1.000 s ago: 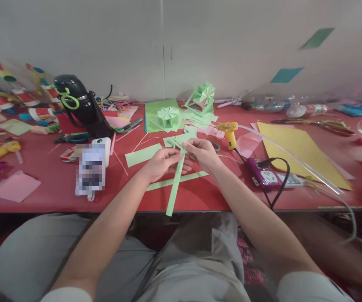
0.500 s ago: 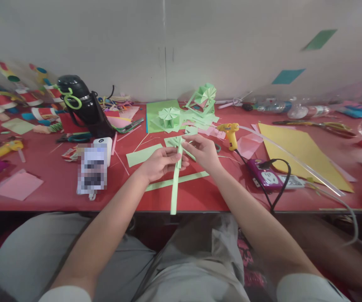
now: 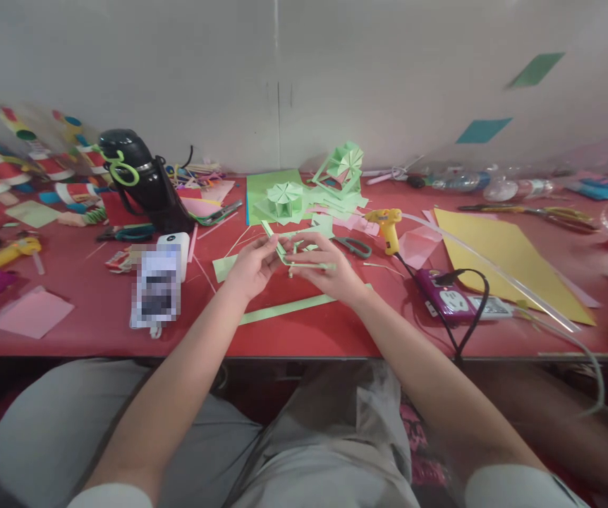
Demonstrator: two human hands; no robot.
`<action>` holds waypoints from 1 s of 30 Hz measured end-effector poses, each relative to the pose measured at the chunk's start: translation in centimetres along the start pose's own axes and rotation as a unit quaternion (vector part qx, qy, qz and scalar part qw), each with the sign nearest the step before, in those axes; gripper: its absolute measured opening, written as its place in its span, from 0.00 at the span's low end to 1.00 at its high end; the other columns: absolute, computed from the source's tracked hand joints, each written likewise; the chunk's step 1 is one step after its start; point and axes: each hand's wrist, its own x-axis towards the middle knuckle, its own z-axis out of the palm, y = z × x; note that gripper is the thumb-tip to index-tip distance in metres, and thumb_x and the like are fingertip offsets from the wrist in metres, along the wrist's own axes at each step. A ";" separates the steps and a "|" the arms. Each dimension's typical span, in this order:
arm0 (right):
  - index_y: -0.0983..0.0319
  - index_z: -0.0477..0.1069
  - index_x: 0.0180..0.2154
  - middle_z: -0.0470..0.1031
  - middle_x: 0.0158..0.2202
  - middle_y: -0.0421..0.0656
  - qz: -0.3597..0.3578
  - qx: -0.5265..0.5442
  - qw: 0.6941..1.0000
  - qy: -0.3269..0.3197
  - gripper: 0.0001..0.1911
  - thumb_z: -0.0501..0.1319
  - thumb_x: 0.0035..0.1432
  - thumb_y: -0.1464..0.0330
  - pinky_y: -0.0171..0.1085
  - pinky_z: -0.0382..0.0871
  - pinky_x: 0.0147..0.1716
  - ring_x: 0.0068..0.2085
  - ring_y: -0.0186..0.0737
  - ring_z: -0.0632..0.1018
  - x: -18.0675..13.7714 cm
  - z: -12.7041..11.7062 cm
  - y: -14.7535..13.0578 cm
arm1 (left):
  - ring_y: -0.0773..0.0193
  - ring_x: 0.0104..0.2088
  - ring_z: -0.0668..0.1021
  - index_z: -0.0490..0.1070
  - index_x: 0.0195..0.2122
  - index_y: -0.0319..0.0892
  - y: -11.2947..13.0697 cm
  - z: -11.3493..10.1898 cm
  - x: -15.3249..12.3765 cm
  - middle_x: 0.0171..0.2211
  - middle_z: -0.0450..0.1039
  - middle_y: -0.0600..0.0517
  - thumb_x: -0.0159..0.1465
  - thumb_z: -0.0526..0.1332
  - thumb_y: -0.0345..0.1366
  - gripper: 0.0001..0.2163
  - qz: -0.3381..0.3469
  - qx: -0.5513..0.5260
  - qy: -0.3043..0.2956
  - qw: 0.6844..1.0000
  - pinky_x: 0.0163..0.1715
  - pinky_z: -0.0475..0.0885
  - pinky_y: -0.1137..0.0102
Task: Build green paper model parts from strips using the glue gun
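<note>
My left hand (image 3: 251,267) and my right hand (image 3: 330,271) meet over the middle of the red table (image 3: 336,328), both pinching crossed light green paper strips (image 3: 289,254). The strips are held a little above the table, one lying roughly flat between the two hands. A long green strip (image 3: 283,309) lies on the table just in front of my hands. Two folded green paper pinwheel pieces (image 3: 283,197) stand behind them near a green sheet (image 3: 262,185).
A yellow glue gun (image 3: 387,224) with a black cord, scissors (image 3: 354,246) and a purple power strip (image 3: 449,300) lie to the right, beside a yellow sheet (image 3: 499,250). On the left stand a black flask (image 3: 137,176), a white device (image 3: 174,247), pink paper (image 3: 32,314) and craft clutter.
The long green strip that hung down over the table edge has been swung up and now lies level between my hands. Both hands shifted slightly away from me.
</note>
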 end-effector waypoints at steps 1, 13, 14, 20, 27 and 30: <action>0.55 0.81 0.38 0.72 0.52 0.47 0.023 0.016 1.000 0.006 0.08 0.64 0.62 0.61 0.47 0.68 0.56 0.54 0.46 0.74 0.0 0.0 -0.1 | 0.65 0.34 0.82 0.76 0.35 0.37 0.0 0.0 -0.1 0.33 0.80 0.49 0.62 0.67 0.32 0.04 -0.006 0.003 -0.010 1.000 0.37 0.78 0.72; 0.59 0.72 0.29 0.75 0.45 0.44 0.202 0.218 0.954 0.035 0.16 0.67 0.55 0.54 0.44 0.68 0.52 0.48 0.42 0.76 0.4 0.1 -0.1 | 0.62 0.33 0.83 0.71 0.34 0.39 -0.1 0.7 -0.7 0.33 0.80 0.51 0.52 0.74 0.33 0.13 0.001 0.033 -0.040 0.999 0.43 0.79 0.62; 0.59 0.72 0.30 0.76 0.44 0.44 0.209 0.223 0.952 0.035 0.16 0.67 0.56 0.54 0.44 0.67 0.53 0.48 0.41 0.76 0.4 0.0 -0.1 | 0.61 0.34 0.83 0.71 0.33 0.40 -0.1 0.7 -0.7 0.33 0.81 0.51 0.52 0.74 0.33 0.14 0.003 0.035 -0.039 0.999 0.44 0.79 0.61; 0.61 0.72 0.29 0.76 0.40 0.43 0.247 0.189 0.950 0.031 0.19 0.67 0.54 0.51 0.40 0.68 0.48 0.42 0.39 0.75 0.3 0.0 0.3 | 0.60 0.35 0.83 0.73 0.36 0.40 -0.2 0.4 -0.6 0.32 0.80 0.51 0.50 0.76 0.37 0.16 0.032 0.090 -0.039 0.995 0.44 0.78 0.61; 0.62 0.74 0.27 0.76 0.35 0.43 0.304 0.203 0.930 0.049 0.21 0.70 0.49 0.50 0.36 0.66 0.38 0.35 0.35 0.73 0.0 0.4 0.9 | 0.59 0.39 0.82 0.77 0.37 0.41 -0.4 0.4 -0.7 0.34 0.82 0.49 0.52 0.75 0.39 0.14 0.091 0.154 -0.072 0.981 0.48 0.75 0.62; 0.62 0.73 0.25 0.74 0.29 0.40 0.317 0.226 0.920 0.047 0.21 0.70 0.48 0.51 0.35 0.64 0.36 0.32 0.33 0.70 0.0 0.4 0.7 | 0.58 0.40 0.82 0.79 0.38 0.42 -0.4 0.3 -0.8 0.35 0.82 0.48 0.51 0.75 0.39 0.15 0.091 0.165 -0.091 0.978 0.47 0.74 0.63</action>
